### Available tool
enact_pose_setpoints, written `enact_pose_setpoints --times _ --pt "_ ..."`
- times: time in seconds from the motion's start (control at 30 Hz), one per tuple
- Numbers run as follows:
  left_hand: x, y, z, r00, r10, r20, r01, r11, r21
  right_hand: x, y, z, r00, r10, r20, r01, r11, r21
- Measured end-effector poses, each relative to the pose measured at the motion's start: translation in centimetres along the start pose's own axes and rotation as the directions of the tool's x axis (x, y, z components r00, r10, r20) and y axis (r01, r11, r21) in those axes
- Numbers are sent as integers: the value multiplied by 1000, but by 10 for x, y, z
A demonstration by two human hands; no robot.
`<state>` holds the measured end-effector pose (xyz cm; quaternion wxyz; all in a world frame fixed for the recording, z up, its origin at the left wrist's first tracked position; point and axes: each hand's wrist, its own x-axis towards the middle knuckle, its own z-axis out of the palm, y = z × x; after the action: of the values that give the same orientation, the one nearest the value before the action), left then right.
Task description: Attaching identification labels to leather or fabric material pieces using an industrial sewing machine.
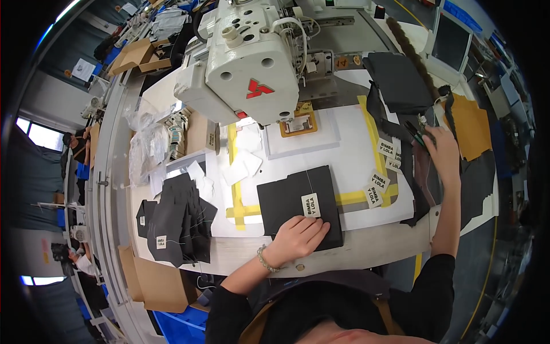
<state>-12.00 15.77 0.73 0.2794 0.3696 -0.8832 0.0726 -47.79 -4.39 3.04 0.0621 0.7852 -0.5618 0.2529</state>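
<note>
A black fabric panel [281,198] lies on the white work sheet in front of me, with a pale printed label [310,204] on it and a thin thread running up from the label. My left hand [303,235], a beaded bracelet at its wrist, presses on the panel just below the label, its fingers curled and held together. Out to the right, my right hand [442,150] has its fingers closed around small dark thread snips [416,135], whose tips point up and left. Part of the snips is hidden by the fingers.
A white sewing machine head [252,69] stands over a clear plate with an orange frame [299,125]. Stacked black panels [182,221] lie at left, near white paper squares [243,167]. Loose labels [378,181], folded black fabric [398,83] and a yellow-orange sheet [471,123] lie at right.
</note>
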Motion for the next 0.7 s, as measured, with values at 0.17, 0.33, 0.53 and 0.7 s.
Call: enact_pose_setpoints --times 0.17,0.33,0.53,0.7 --pt "0 4 -1 999 -39 1 39 999 -7 -12 7 16 975 63 212 -66 998 9" --pt "1 4 -2 999 -39 -27 39 999 3 -8 1 19 945 220 243 -221 975 -26" --pt "-1 10 -1 992 -104 -72 106 994 17 9 23 22 888 350 299 -458 734 502" --pt "-2 9 -1 988 -130 -85 132 991 17 37 -47 -1 894 236 381 -447 403 799"
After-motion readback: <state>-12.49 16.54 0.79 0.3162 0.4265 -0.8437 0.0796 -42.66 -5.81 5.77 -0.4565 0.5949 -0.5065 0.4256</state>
